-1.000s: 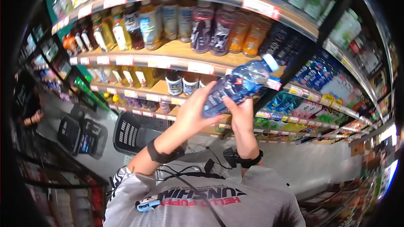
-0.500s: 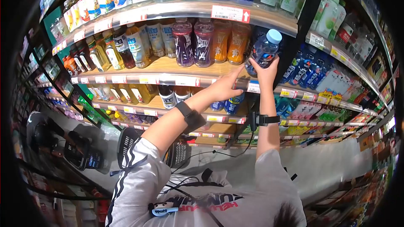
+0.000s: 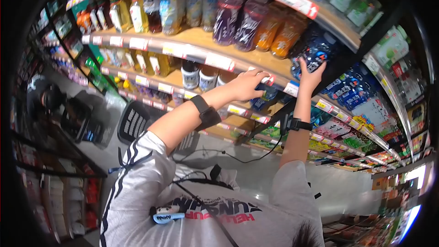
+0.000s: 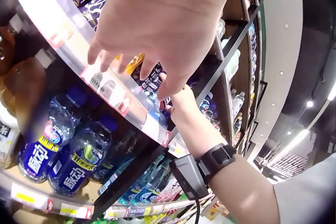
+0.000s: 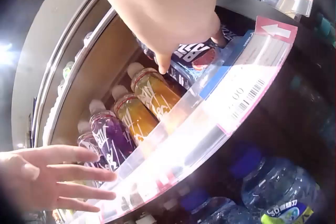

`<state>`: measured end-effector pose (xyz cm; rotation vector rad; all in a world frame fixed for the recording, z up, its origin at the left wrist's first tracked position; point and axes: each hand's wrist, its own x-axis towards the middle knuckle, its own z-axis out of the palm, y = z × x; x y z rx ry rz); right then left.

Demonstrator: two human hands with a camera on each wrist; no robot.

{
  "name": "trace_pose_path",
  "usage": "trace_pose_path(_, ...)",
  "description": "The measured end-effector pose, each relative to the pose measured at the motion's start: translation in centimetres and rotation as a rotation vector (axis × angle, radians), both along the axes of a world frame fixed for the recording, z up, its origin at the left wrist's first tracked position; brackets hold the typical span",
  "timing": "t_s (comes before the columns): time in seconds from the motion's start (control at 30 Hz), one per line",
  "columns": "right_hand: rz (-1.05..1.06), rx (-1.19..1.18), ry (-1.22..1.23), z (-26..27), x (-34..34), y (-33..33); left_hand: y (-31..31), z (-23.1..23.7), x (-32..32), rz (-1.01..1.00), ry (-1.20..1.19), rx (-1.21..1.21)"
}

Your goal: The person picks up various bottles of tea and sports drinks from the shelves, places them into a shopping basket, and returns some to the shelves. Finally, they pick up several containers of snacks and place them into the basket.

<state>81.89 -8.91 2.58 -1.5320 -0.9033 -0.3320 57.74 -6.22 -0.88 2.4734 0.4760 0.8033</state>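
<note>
My right hand [image 3: 311, 80] holds a dark blue drink bottle [image 5: 192, 62] at the right end of the middle shelf, thumb on one side and fingers on the other. In the right wrist view its label shows beneath the palm, just behind the shelf's price strip. My left hand [image 3: 247, 85] is spread at the front edge of that shelf, with nothing in its grasp. Left of the blue bottle stand orange bottles [image 3: 287, 41] and purple bottles [image 3: 227, 18].
A black upright post [image 3: 354, 55] stands right of the bottle. Below are blue-capped water bottles [image 4: 84, 153] on a lower shelf. A dark shopping basket [image 3: 132, 121] is on the floor at left, with a crouching person [image 3: 43, 96] beyond it.
Both hands held the blue bottle in front of the shelves. The left hand let go and moved to the shelf edge, while the right hand carried the bottle onto the shelf beside the orange ones.
</note>
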Motion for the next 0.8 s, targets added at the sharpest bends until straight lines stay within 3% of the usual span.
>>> trace_pose_path(0.03,-0.063,-0.004,-0.15,-0.6,0.6,0.6,-0.4,-0.5,-0.8,-0.027,-0.013,-0.006)
trace_pose_path(0.1,0.028,-0.006,-0.027,-0.6,0.4,0.3,-0.6,-0.8,-3.0,-0.189,0.0,-0.056)
trace_pose_path(0.17,-0.081,-0.046,-0.078,-1.3,0.2,0.3,-2.7,1.9,-7.2,-0.17,-0.078,-0.124)
trace_pose_path(0.23,-0.183,0.073,-0.268,-3.2,-0.3,-0.1,-4.6,5.3,-12.6,-0.142,-0.085,-0.386)
trace_pose_path(0.27,-0.126,0.108,-0.327,-2.6,-3.2,-1.7,-5.6,7.6,-15.8,-0.139,-0.068,-0.437)
trace_pose_path(0.3,-0.078,0.152,-0.384,-2.0,-7.1,-4.0,-7.8,10.1,-19.1,-0.333,-0.193,-0.319)
trace_pose_path(0.33,0.217,0.302,-0.247,-3.2,-11.8,-4.5,-10.1,12.2,-23.2,-0.52,-0.31,-0.201)
trace_pose_path(0.37,0.195,0.165,-0.348,-4.1,-13.4,-4.6,-11.4,12.3,-25.7,-0.652,-0.223,-0.044)
trace_pose_path(0.43,0.327,0.041,-0.292,-8.4,-15.7,-2.9,-14.0,12.5,-30.7,-0.951,-0.083,0.241)
trace_pose_path(0.5,0.546,-0.117,-0.369,-12.9,-19.1,-1.5,-16.4,16.6,-31.3,-0.931,0.114,-0.047)
trace_pose_path(0.57,0.704,-0.262,-0.312,-20.1,-23.3,0.2,-14.9,13.6,-32.2,-0.989,-0.008,0.016)
trace_pose_path(0.63,0.937,-0.616,-0.091,-27.3,-27.6,0.9,-12.8,9.4,-34.7,-0.978,-0.086,-0.01)
trace_pose_path(0.7,1.038,-0.529,-0.332,-34.8,-31.8,1.2,-9.4,5.2,-37.0,-0.953,-0.119,-0.088)
trace_pose_path(0.8,1.228,-0.878,-0.029,-44.4,-37.0,1.0,-5.1,-1.3,-41.3,-0.905,-0.172,-0.248)
